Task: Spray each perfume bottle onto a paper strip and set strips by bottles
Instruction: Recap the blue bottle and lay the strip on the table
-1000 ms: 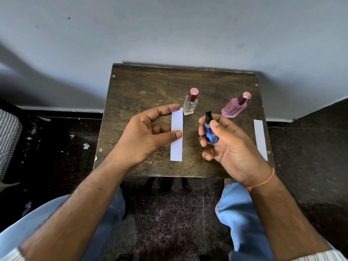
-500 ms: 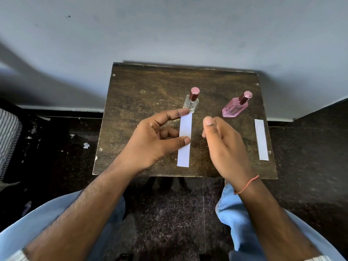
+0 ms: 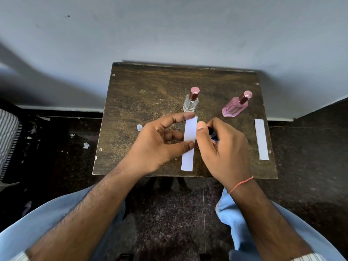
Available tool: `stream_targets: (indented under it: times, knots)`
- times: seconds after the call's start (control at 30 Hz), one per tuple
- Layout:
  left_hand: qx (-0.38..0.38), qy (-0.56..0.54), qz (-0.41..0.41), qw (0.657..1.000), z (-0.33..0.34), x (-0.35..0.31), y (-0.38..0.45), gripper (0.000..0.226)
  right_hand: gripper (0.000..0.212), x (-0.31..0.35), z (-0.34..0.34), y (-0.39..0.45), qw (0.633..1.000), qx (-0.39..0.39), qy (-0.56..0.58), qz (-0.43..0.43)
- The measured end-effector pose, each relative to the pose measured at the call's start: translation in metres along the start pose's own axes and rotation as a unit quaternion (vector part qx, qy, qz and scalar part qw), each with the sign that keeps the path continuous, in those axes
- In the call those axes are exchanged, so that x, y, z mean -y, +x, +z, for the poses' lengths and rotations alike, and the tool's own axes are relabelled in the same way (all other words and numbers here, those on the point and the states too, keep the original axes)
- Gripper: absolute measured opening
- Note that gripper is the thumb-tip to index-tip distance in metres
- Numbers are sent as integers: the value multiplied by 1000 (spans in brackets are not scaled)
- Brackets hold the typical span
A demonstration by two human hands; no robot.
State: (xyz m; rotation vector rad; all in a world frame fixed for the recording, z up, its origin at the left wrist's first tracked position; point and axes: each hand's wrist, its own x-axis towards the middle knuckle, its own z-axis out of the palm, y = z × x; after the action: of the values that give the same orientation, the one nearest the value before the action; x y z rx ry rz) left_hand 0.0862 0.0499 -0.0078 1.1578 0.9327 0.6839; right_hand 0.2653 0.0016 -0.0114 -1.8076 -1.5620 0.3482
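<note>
My left hand [image 3: 160, 144] pinches a white paper strip [image 3: 188, 146] between index finger and thumb, holding it upright over the small wooden table [image 3: 143, 102]. My right hand [image 3: 224, 149] grips a small blue spray bottle [image 3: 213, 134], mostly hidden in the fist, with its black nozzle close to the strip and my thumb at the strip's edge. A clear bottle [image 3: 191, 101] with a pink cap stands behind the strip. To its right stands a pink bottle [image 3: 235, 106], tilted in view. A second strip [image 3: 261, 139] lies flat near the table's right edge.
A small clear cap [image 3: 139, 127] lies on the table left of my left hand. The table stands against a pale wall. Dark floor with paper scraps [image 3: 86, 145] lies to the left. My knees in light blue trousers sit below the table's front edge.
My right hand turned and moved the blue bottle left, up against the strip. My left hand shifted the strip slightly right toward it. The clear cap has come into view.
</note>
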Motion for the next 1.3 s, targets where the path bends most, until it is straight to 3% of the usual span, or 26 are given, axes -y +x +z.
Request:
stream_targets:
  times: [0.93, 1.17, 1.3]
  knots:
    - [9, 4, -18, 1000, -3, 6, 3, 68, 49, 0, -3, 4, 999, 9, 45, 3]
    - [14, 2, -24, 1000, -1, 6, 3, 67, 39, 0, -3, 3, 998, 28, 55, 1]
    - [13, 6, -19, 1000, -3, 5, 3, 68, 46, -1, -2, 3, 998, 21, 56, 4]
